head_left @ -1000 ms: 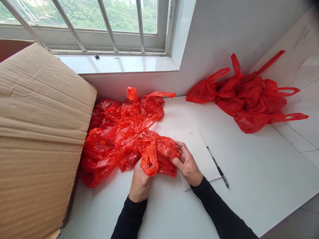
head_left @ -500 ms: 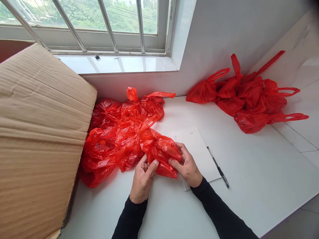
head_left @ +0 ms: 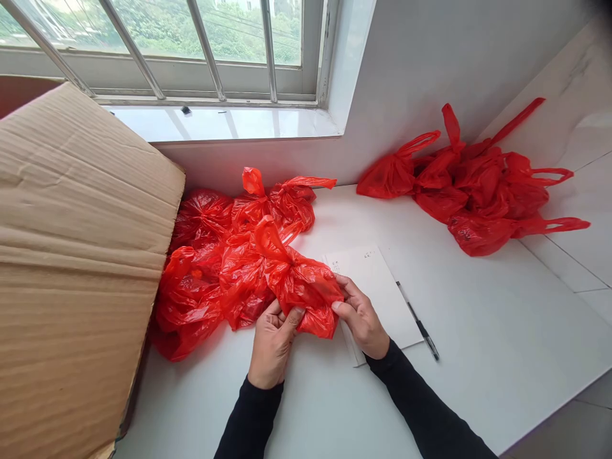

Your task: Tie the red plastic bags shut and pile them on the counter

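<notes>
A knotted red plastic bag (head_left: pixel 313 290) is held between both hands above the white table (head_left: pixel 315 408). My left hand (head_left: pixel 272 341) pinches its lower left side, thumb in front. On the right side, the thumb and fingers of my right hand (head_left: pixel 362 317) grip the bag's edge. The bag's contents cannot be made out. Just behind and to the left lies a group of several similar red bags (head_left: pixel 243 274). Partly under the held bag and my right hand is a white paper pad (head_left: pixel 382 299) with small handwriting.
A large cardboard box (head_left: pixel 81 255) stands at the left. Beside the pad lies a black pen (head_left: pixel 421 325). Several red bags (head_left: pixel 482 185) are heaped against the wall at the back right. A barred window (head_left: pixel 210 57) is behind.
The held bag has tilted and shifted slightly left, and its handle loop now stands up more. My right thumb has moved a little along its edge.
</notes>
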`<state>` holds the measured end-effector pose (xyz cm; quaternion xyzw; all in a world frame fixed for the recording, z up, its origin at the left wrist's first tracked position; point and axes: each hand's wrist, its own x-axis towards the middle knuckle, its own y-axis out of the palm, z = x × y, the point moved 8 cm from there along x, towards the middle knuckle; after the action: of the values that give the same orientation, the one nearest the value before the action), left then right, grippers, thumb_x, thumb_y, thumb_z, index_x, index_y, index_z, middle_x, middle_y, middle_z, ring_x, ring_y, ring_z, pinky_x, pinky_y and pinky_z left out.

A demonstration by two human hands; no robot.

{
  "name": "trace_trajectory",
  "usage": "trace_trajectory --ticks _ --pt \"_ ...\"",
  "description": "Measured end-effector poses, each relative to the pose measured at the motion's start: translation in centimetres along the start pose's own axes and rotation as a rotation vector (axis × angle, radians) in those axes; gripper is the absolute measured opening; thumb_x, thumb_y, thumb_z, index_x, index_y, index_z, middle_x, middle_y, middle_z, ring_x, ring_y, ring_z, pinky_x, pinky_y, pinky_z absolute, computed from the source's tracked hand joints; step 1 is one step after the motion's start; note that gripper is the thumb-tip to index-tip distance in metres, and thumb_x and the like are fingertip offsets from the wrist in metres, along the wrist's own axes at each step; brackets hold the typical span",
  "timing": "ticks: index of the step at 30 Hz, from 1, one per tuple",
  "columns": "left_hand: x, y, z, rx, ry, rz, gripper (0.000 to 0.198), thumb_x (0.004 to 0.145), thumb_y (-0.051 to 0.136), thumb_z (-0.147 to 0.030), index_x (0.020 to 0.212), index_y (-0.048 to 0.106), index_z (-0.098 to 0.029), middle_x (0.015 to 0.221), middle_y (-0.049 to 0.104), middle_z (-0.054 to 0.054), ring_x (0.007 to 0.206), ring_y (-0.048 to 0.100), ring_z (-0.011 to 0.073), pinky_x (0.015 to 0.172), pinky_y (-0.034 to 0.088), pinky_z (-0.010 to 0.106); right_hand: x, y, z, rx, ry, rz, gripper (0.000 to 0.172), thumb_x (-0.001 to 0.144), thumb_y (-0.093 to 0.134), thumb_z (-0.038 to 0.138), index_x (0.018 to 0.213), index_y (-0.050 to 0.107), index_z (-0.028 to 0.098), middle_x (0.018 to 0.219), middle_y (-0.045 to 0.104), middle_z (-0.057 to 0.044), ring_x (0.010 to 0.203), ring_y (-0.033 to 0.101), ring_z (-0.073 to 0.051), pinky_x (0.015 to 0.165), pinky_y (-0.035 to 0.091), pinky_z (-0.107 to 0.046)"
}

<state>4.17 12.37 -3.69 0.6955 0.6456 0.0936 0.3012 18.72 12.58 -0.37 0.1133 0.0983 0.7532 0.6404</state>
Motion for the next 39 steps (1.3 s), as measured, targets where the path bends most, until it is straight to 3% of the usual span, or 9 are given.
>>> trace_trajectory --ticks 6,12,19,23,32,35,39 --pt "-0.3 0.6 -0.5 0.018 0.035 0.024 0.029 0.085 0.072 -0.029 0.113 0.069 -0.019 0.113 0.073 0.009 0.112 0.065 0.0272 0.094 0.053 0.037 0.1 -0.4 -0.4 -0.009 -0.003 -0.064 0.036 0.091 0.062 0.027 0.127 0.056 0.025 0.126 0.066 -0.007 0.12 0.059 -0.026 0.105 0.047 -0.043" --pt "-0.9 2.5 -0.7 0.153 0.075 0.202 0.059 0.081 0.075 -0.02 0.136 0.054 -0.027 0.134 0.062 0.008 0.124 0.056 0.0267 0.101 0.048 0.034 0.3 -0.9 -0.3 0.057 -0.005 -0.13 0.038 0.091 0.062 0.032 0.128 0.055 0.026 0.129 0.064 -0.007 0.122 0.058 -0.026 0.108 0.045 -0.045" --pt "-0.3 1.5 -0.1 0.121 0.007 0.121 0.056 0.081 0.076 -0.022 0.132 0.056 -0.021 0.118 0.07 0.011 0.106 0.066 0.0248 0.09 0.053 0.035 0.3 -0.8 -0.4 0.062 -0.005 -0.107 0.04 0.089 0.065 0.032 0.128 0.056 0.026 0.129 0.064 -0.008 0.122 0.058 -0.027 0.108 0.044 -0.046" --pt "-0.5 1.5 -0.3 0.084 -0.033 0.079 0.056 0.085 0.071 -0.03 0.137 0.052 -0.023 0.12 0.07 0.012 0.101 0.068 0.0234 0.082 0.056 0.031 0.4 -0.9 -0.6 0.059 -0.004 -0.109 0.041 0.089 0.065 0.032 0.128 0.056 0.026 0.129 0.064 -0.008 0.122 0.058 -0.027 0.109 0.043 -0.046" --pt "-0.5 1.1 0.2 0.026 -0.042 0.061 0.057 0.082 0.073 -0.026 0.135 0.052 -0.022 0.101 0.075 0.008 0.089 0.07 0.0203 0.081 0.055 0.03 0.3 -1.0 -0.6 0.053 0.002 -0.099 0.044 0.085 0.068 0.031 0.127 0.056 0.026 0.128 0.064 -0.007 0.119 0.059 -0.026 0.107 0.044 -0.044" --pt "-0.4 1.1 0.1 0.022 -0.026 0.054 0.05 0.084 0.072 -0.029 0.131 0.055 -0.021 0.083 0.072 0.002 0.074 0.066 0.0146 0.077 0.055 0.028 0.3 -1.0 -0.7 0.053 -0.001 -0.098 0.043 0.085 0.068 0.031 0.126 0.056 0.027 0.127 0.064 -0.007 0.12 0.059 -0.026 0.107 0.044 -0.044" --pt "-0.3 1.3 0.2 0.023 -0.057 0.073 0.031 0.083 0.074 -0.034 0.108 0.065 -0.019 0.061 0.057 -0.006 0.055 0.05 0.0072 0.067 0.052 0.021 0.4 -1.0 -0.7 0.049 -0.006 -0.104 0.044 0.084 0.068 0.032 0.126 0.056 0.027 0.127 0.064 -0.006 0.12 0.059 -0.026 0.108 0.045 -0.044"
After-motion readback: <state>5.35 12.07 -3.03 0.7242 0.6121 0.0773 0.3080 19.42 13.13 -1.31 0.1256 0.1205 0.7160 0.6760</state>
